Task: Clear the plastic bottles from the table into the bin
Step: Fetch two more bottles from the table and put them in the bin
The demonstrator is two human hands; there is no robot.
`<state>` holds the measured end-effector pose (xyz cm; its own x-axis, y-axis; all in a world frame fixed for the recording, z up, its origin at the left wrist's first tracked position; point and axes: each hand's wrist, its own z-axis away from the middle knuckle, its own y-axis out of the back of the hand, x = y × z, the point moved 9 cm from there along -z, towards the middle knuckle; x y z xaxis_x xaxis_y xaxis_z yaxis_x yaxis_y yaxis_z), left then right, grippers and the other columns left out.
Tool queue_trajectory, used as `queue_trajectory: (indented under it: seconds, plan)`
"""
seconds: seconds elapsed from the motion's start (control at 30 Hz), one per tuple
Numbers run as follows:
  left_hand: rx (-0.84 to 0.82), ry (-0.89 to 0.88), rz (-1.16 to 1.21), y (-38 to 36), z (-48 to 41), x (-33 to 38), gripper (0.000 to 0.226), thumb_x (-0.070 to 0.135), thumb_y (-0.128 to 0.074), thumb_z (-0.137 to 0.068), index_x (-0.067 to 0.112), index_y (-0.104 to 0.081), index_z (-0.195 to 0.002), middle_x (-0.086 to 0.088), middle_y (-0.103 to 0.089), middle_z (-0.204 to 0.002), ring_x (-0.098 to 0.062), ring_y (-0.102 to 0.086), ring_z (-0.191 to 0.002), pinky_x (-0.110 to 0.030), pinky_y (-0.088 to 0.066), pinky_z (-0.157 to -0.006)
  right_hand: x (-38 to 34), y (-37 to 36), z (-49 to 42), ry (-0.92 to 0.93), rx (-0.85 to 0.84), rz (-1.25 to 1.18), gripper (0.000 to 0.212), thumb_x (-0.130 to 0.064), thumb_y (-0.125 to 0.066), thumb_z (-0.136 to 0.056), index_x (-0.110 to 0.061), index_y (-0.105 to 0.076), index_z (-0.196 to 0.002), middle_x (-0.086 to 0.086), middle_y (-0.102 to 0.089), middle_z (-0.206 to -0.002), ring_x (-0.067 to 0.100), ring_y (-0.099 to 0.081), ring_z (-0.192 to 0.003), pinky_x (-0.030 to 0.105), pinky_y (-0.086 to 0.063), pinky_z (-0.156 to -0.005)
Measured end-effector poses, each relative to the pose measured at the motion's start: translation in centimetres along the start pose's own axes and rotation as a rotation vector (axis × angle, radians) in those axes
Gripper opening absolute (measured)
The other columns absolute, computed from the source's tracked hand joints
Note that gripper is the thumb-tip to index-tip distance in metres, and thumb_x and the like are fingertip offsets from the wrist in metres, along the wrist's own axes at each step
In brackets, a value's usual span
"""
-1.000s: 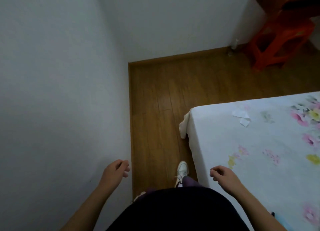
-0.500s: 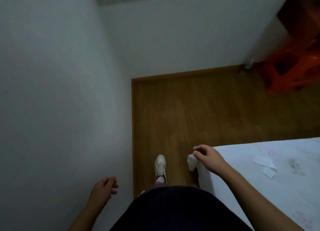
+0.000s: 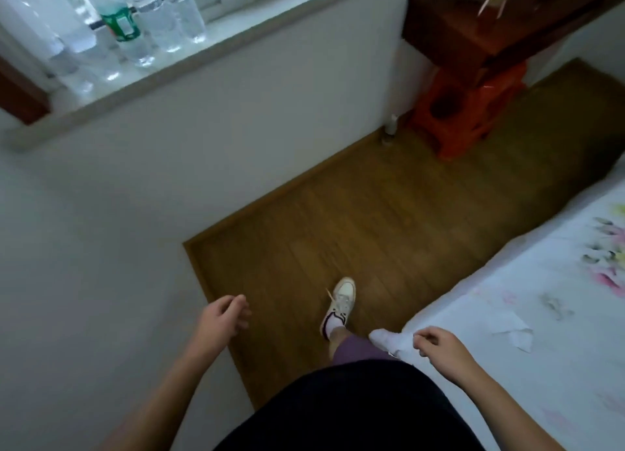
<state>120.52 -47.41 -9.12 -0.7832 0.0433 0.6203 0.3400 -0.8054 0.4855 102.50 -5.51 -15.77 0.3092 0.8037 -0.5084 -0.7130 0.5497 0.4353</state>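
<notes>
Bottles (image 3: 135,28) have come into view. A row of clear ones, one with a green label, stands on the sill (image 3: 243,38) at top left, where a second ago you saw only bare wall. Your right hand (image 3: 439,349) has let go of the cloth corner it pinched half a second ago. It now hangs over the corner of the counter (image 3: 548,366), fingers loosely curled and apparently empty. Your left hand (image 3: 221,322) hangs well apart from it over the floor, also slack and holding nothing.

So nothing is picked up yet. You appear to be mid-step, between the counter and the sill.

The bottles are blurred and cut off at the top, so you cannot count them or tell whether they are full. The visible strip of counter shows only paper scraps (image 3: 514,334); the rest runs off to the right. No bin is visible. A small pale thing (image 3: 390,127) by the red stool (image 3: 463,112) is too small to identify.
</notes>
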Motion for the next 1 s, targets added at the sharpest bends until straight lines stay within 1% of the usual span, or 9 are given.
queue_trajectory:
  seconds: [0.1,0.2,0.3,0.4,0.47,0.57,0.73,0.8,1.0]
  plan:
    - [-0.020,-0.032,-0.052,-0.1,-4.4,5.4,0.026,0.035,-0.051,-0.104,0.020,-0.071,-0.099,0.000,-0.076,-0.092,-0.018,-0.074,-0.083,-0.026,-0.053,-0.066,-1.8,1.7,-4.0,-0.048,-0.001,-0.075,0.011,-0.023,-0.061,-0.095,-0.017,-0.070,-0.094,0.004,-0.071,-0.092,0.018,-0.066,-0.087,0.035,-0.052,-0.079]
    - [-0.033,-0.004,-0.097,0.1,-8.2,9.1,0.026,0.033,-0.050,-0.104,0.017,-0.070,-0.100,-0.003,-0.076,-0.093,-0.022,-0.073,-0.084,-0.027,-0.052,-0.065,-5.6,3.8,-8.1,-0.069,-0.014,-0.139,0.011,-0.026,-0.060,-0.097,-0.020,-0.069,-0.095,0.002,-0.072,-0.095,0.017,-0.067,-0.088,0.037,-0.054,-0.083]
    - [-0.022,-0.008,-0.107,0.3,-11.8,12.6,0.027,0.030,-0.051,-0.105,0.013,-0.071,-0.097,-0.010,-0.077,-0.091,-0.030,-0.074,-0.083,-0.030,-0.051,-0.062,-11.1,6.7,-11.7,-0.027,-0.028,-0.163,0.015,-0.033,-0.060,-0.096,-0.022,-0.069,-0.102,0.000,-0.073,-0.099,0.017,-0.068,-0.091,0.041,-0.055,-0.088]
    - [-0.028,0.008,-0.134,0.4,-15.5,16.0,0.029,0.031,-0.052,-0.104,0.010,-0.071,-0.096,-0.013,-0.076,-0.090,-0.029,-0.072,-0.077,-0.033,-0.049,-0.061,-16.5,10.9,-14.0,0.029,-0.022,-0.190,0.018,-0.035,-0.060,-0.096,-0.024,-0.067,-0.108,-0.002,-0.069,-0.105,0.018,-0.066,-0.099,0.040,-0.055,-0.090]
    - [-0.053,0.002,-0.167,-0.3,-18.1,18.7,0.030,0.031,-0.053,-0.104,0.008,-0.071,-0.096,-0.015,-0.076,-0.090,-0.027,-0.069,-0.074,-0.035,-0.050,-0.061,-19.2,13.8,-15.1,0.063,0.007,-0.229,0.019,-0.036,-0.059,-0.097,-0.024,-0.067,-0.109,-0.001,-0.069,-0.104,0.020,-0.067,-0.097,0.039,-0.055,-0.087]
    - [-0.100,-0.008,-0.252,-2.6,-22.5,23.7,0.031,0.033,-0.053,-0.104,0.009,-0.072,-0.096,-0.014,-0.077,-0.090,-0.030,-0.072,-0.075,-0.034,-0.050,-0.061,-21.4,18.3,-16.6,0.096,0.101,-0.295,0.018,-0.035,-0.058,-0.097,-0.023,-0.066,-0.109,0.002,-0.070,-0.101,0.020,-0.067,-0.090,0.030,-0.051,-0.073]
    - [-0.198,-0.079,-0.393,-10.0,-30.6,33.4,0.032,0.035,-0.057,-0.101,0.009,-0.075,-0.094,-0.010,-0.078,-0.082,-0.026,-0.073,-0.067,-0.032,-0.051,-0.057,-18.9,24.6,-19.1,0.016,0.232,-0.383,0.019,-0.042,-0.057,-0.095,-0.031,-0.065,-0.108,-0.010,-0.070,-0.096,0.010,-0.067,-0.090,0.031,-0.054,-0.082]
    - [-0.261,-0.122,-0.428,-14.2,-33.7,37.5,0.032,0.034,-0.058,-0.101,0.007,-0.074,-0.094,-0.011,-0.078,-0.079,-0.028,-0.072,-0.065,-0.034,-0.051,-0.059,-16.8,26.9,-19.9,-0.037,0.289,-0.420,0.020,-0.045,-0.056,-0.094,-0.033,-0.065,-0.108,-0.014,-0.068,-0.097,0.007,-0.066,-0.093,0.032,-0.054,-0.087]
    - [-0.467,-0.277,-0.585,-29.2,-37.6,50.3,0.030,0.030,-0.058,-0.102,0.007,-0.073,-0.089,-0.008,-0.075,-0.069,-0.023,-0.069,-0.058,-0.030,-0.048,-0.053,-8.6,31.9,-19.2,-0.272,0.471,-0.602,0.006,-0.032,-0.062,-0.095,-0.030,-0.067,-0.096,-0.007,-0.069,-0.102,0.013,-0.065,-0.100,0.033,-0.052,-0.092]
